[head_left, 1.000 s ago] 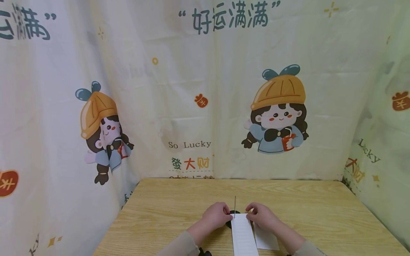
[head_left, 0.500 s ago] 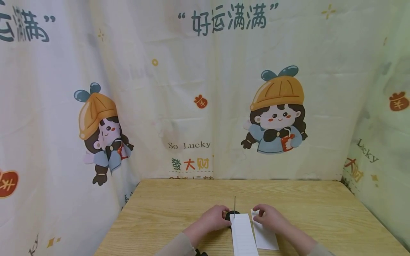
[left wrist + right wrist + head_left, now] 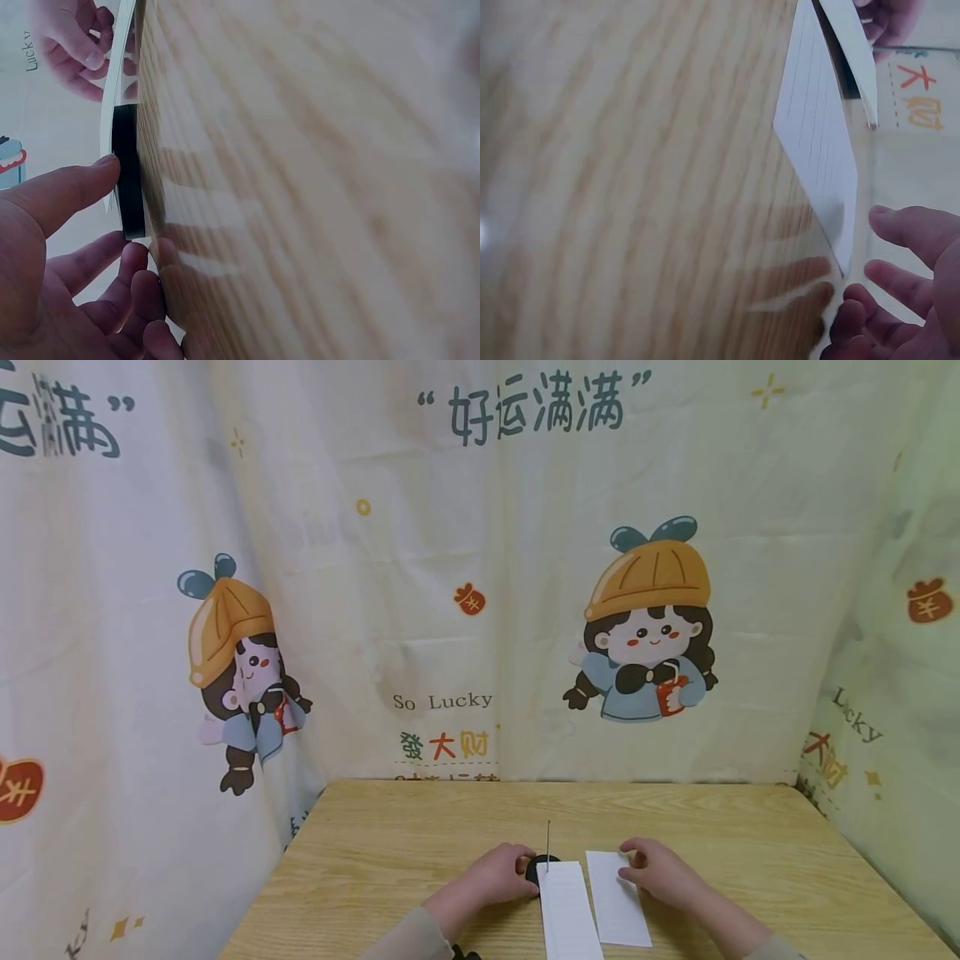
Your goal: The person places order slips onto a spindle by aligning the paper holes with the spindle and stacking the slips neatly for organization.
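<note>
A bill spike has a round black base [image 3: 532, 870] and a thin upright metal rod [image 3: 548, 842]. Lined white slips [image 3: 567, 910] are stuck on the rod at their far end and stretch toward the person, covering part of the base. My left hand [image 3: 501, 873] holds the base at its left side; in the left wrist view the thumb lies against the black edge [image 3: 129, 172], with fingers at its lower end. To the right of the slips lies one loose lined sheet [image 3: 617, 903]. My right hand [image 3: 658, 872] hovers by its far right corner, thumb and fingers apart, nothing between them.
The wooden table [image 3: 390, 835] reaches back to a printed curtain [image 3: 435, 635], which also hangs at both sides. A small black object [image 3: 467, 953] shows at the bottom edge beside the left forearm.
My right hand has left the top of the slips and moved right, past the loose sheet's far edge, uncovering that sheet. My left hand has shifted slightly and stays at the base.
</note>
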The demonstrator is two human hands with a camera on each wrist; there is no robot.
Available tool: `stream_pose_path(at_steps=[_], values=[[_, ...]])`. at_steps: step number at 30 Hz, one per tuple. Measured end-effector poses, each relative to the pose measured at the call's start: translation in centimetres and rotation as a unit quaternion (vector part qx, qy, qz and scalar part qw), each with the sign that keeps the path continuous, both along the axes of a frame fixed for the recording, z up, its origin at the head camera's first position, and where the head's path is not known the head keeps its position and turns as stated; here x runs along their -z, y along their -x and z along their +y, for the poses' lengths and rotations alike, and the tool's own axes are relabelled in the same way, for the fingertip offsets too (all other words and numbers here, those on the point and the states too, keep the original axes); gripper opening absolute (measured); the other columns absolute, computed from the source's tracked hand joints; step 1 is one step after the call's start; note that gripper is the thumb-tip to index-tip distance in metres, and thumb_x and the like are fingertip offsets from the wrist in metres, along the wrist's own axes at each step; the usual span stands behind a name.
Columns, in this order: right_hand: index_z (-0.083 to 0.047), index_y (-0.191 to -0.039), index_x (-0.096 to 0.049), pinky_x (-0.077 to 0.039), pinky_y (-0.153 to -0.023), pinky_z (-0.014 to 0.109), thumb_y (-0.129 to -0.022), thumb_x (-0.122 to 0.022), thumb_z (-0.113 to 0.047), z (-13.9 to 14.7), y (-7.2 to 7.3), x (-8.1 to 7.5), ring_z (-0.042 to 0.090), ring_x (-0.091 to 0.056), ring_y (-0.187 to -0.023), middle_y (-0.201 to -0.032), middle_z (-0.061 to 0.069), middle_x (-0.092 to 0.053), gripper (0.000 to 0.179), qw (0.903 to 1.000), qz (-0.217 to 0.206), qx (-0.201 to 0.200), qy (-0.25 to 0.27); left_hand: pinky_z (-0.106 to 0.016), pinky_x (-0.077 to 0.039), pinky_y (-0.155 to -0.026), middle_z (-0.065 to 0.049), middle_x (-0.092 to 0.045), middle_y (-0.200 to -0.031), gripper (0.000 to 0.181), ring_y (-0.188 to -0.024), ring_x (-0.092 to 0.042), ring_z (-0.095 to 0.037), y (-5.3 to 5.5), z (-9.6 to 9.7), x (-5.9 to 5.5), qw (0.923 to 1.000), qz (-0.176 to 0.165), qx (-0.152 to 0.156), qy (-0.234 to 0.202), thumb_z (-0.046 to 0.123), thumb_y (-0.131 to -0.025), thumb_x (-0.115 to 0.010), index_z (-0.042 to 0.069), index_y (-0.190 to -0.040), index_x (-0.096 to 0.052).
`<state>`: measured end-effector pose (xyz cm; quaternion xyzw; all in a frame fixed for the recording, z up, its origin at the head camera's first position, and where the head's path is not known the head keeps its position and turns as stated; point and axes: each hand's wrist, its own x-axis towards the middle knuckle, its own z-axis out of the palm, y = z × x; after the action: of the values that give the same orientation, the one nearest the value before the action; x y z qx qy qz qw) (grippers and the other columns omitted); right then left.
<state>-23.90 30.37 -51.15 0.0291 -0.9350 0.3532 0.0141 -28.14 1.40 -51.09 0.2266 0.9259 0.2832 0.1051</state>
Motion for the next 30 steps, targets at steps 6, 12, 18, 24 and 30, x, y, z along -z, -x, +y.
stream_pose_path(at_steps=[6,12,18,24,30], values=[[0.000,-0.116,-0.064,-0.047,-0.077,0.040,-0.082,-0.080,-0.014,0.5,0.3,0.3,0.019,-0.054,-0.082,-0.089,0.005,-0.059,0.041,0.9998,-0.017,-0.003,0.001,-0.035,-0.047,-0.081,0.005,-0.056,-0.090,0.049,-0.082,-0.050,-0.013,-0.1,0.0,0.1,1.0000,0.001,0.005,0.003,0.028,-0.080,-0.083,0.011,-0.122,-0.065],[0.005,-0.120,-0.062,-0.046,-0.073,0.038,-0.083,-0.079,-0.016,1.1,0.5,0.4,0.020,-0.051,-0.081,-0.089,0.005,-0.057,0.046,0.9994,-0.024,-0.023,0.008,-0.035,-0.046,-0.078,0.004,-0.055,-0.089,0.047,-0.080,-0.050,-0.014,-0.1,0.0,0.1,1.0000,-0.007,0.003,0.001,0.027,-0.080,-0.083,0.012,-0.122,-0.065],[0.007,-0.121,-0.060,-0.041,-0.067,0.035,-0.081,-0.080,-0.015,1.4,0.9,0.4,0.020,-0.047,-0.075,-0.083,0.005,-0.052,0.050,0.9986,-0.033,-0.041,0.004,-0.036,-0.047,-0.080,0.003,-0.056,-0.090,0.048,-0.081,-0.050,-0.015,0.1,0.0,0.0,0.9999,-0.013,-0.003,0.004,0.028,-0.081,-0.083,0.013,-0.123,-0.065],[0.004,-0.117,-0.061,-0.040,-0.065,0.034,-0.080,-0.081,-0.012,1.3,1.1,0.2,0.019,-0.047,-0.072,-0.080,0.004,-0.051,0.045,0.9979,-0.037,-0.051,-0.015,-0.036,-0.047,-0.080,0.004,-0.056,-0.091,0.049,-0.081,-0.050,-0.015,0.0,0.1,-0.1,0.9999,-0.015,-0.001,0.004,0.028,-0.081,-0.083,0.013,-0.124,-0.065],[-0.001,-0.109,-0.061,-0.041,-0.067,0.037,-0.078,-0.083,-0.013,1.0,1.1,-0.1,0.020,-0.048,-0.073,-0.081,0.005,-0.052,0.040,0.9981,-0.036,-0.049,-0.013,-0.034,-0.046,-0.077,0.004,-0.054,-0.088,0.049,-0.080,-0.049,-0.014,0.0,0.0,-0.1,1.0000,-0.004,0.005,0.004,0.028,-0.080,-0.083,0.012,-0.123,-0.065]])
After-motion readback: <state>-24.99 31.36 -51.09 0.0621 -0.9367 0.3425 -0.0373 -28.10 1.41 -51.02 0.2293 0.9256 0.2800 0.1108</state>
